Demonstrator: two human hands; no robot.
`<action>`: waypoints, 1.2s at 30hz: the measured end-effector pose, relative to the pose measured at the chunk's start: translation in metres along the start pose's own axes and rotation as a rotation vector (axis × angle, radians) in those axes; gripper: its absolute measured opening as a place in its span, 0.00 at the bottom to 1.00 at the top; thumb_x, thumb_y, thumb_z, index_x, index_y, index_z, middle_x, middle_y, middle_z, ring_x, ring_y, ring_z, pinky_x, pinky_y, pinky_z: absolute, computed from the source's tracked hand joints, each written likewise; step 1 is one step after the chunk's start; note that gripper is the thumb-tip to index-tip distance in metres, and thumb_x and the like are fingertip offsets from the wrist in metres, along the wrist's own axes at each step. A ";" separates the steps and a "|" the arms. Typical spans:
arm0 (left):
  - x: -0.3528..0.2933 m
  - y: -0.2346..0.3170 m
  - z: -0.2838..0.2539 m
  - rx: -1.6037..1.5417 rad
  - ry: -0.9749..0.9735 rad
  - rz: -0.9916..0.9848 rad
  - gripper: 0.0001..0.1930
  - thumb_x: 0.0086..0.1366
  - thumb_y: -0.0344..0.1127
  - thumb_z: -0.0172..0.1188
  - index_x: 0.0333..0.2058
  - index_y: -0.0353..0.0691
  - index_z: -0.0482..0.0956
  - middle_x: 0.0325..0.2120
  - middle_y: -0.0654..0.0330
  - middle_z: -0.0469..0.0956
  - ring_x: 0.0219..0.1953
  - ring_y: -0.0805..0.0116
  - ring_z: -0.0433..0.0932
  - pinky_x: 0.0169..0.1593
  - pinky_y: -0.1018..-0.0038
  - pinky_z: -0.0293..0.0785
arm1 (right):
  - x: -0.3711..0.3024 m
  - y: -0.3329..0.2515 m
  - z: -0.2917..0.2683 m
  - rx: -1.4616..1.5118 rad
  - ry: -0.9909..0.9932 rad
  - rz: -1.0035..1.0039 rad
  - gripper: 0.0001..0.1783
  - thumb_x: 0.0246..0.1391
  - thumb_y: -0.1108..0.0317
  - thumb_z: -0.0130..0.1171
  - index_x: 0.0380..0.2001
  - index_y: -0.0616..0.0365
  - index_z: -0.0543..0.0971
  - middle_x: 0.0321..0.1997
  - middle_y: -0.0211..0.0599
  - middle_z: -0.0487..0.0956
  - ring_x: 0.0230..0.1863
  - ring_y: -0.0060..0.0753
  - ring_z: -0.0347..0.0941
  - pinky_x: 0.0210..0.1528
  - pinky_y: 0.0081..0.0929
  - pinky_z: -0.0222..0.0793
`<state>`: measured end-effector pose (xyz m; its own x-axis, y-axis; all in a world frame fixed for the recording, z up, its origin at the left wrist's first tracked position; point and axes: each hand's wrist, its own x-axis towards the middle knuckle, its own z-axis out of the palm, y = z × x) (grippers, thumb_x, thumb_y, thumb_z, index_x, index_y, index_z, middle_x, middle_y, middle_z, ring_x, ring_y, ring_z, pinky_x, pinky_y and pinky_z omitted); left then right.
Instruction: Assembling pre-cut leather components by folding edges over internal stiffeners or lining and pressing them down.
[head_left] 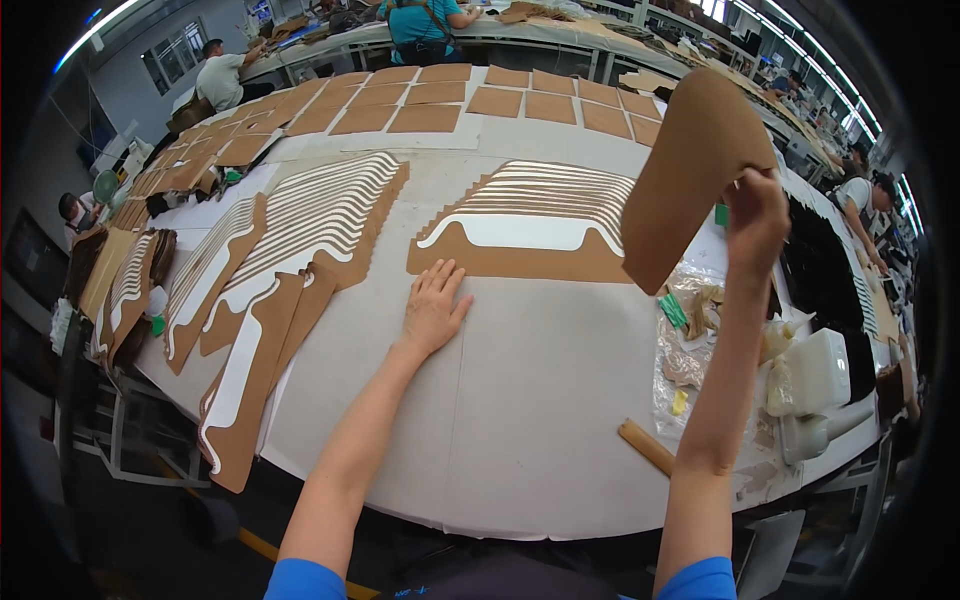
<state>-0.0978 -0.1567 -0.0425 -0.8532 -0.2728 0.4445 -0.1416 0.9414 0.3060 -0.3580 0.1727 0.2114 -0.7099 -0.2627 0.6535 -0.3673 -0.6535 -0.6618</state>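
Note:
My right hand [756,222] is raised over the right side of the table, its fingers pinching the edge of a brown leather-like panel [690,165] that hangs upright and slightly curved. My left hand [436,305] lies flat with fingers stretched, fingertips at the lower left edge of a fanned row of brown panels [530,262]. These panels overlap in steps, and each shows a white strip along its shaped edge. The front one has a broad white band [525,232]. The raised panel hides the row's right end.
More fanned brown panels [350,240] lie to the left. Rows of flat brown pieces [425,118] cover the far side. At right are a plastic bag [685,355], a white container [808,372], a wooden stick [646,446] and dark material [822,265]. Several people work beyond the table.

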 end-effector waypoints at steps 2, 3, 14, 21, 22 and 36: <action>0.000 -0.001 -0.004 -0.009 -0.004 -0.012 0.27 0.74 0.46 0.60 0.65 0.37 0.75 0.69 0.48 0.70 0.75 0.51 0.62 0.76 0.53 0.55 | 0.010 -0.057 0.011 -0.012 -0.082 -0.023 0.23 0.63 0.67 0.54 0.58 0.68 0.79 0.54 0.39 0.85 0.52 0.31 0.82 0.61 0.32 0.71; 0.001 -0.002 -0.007 0.036 0.041 0.027 0.27 0.74 0.46 0.61 0.65 0.36 0.75 0.66 0.48 0.73 0.72 0.51 0.66 0.73 0.54 0.61 | 0.005 -0.081 0.030 -0.026 -0.208 0.018 0.22 0.63 0.67 0.54 0.55 0.69 0.79 0.52 0.39 0.85 0.50 0.30 0.82 0.59 0.31 0.71; -0.111 0.037 -0.116 -1.429 -0.589 -0.751 0.47 0.76 0.76 0.33 0.62 0.35 0.77 0.54 0.51 0.83 0.55 0.60 0.83 0.55 0.66 0.82 | -0.307 -0.007 0.186 -0.471 -0.702 0.108 0.12 0.53 0.74 0.70 0.39 0.61 0.78 0.54 0.46 0.81 0.45 0.48 0.80 0.42 0.39 0.78; -0.130 -0.005 -0.175 -1.033 -0.659 -0.830 0.32 0.79 0.61 0.47 0.62 0.38 0.79 0.42 0.66 0.87 0.33 0.87 0.75 0.33 0.88 0.66 | -0.347 0.019 0.158 -0.732 -0.794 0.133 0.11 0.56 0.74 0.69 0.42 0.60 0.80 0.44 0.41 0.81 0.43 0.46 0.79 0.43 0.42 0.77; -0.133 -0.007 -0.176 -1.032 -0.655 -0.756 0.25 0.79 0.51 0.56 0.62 0.38 0.79 0.41 0.64 0.87 0.31 0.91 0.74 0.29 0.89 0.62 | -0.342 0.024 0.158 -0.725 -0.767 0.174 0.11 0.56 0.74 0.69 0.42 0.60 0.81 0.41 0.40 0.81 0.42 0.45 0.78 0.42 0.42 0.76; -0.167 0.009 -0.204 -1.106 -0.370 -0.764 0.28 0.68 0.23 0.63 0.67 0.31 0.73 0.48 0.54 0.88 0.43 0.80 0.81 0.49 0.80 0.76 | -0.339 0.121 0.255 -0.697 -0.744 -0.028 0.08 0.53 0.75 0.64 0.37 0.60 0.79 0.36 0.42 0.77 0.39 0.46 0.77 0.38 0.42 0.77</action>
<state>0.1456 -0.1436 0.0581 -0.8518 -0.4108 -0.3250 -0.3097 -0.1053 0.9450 -0.0087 0.0016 0.0039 -0.2297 -0.7837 0.5771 -0.8148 -0.1695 -0.5544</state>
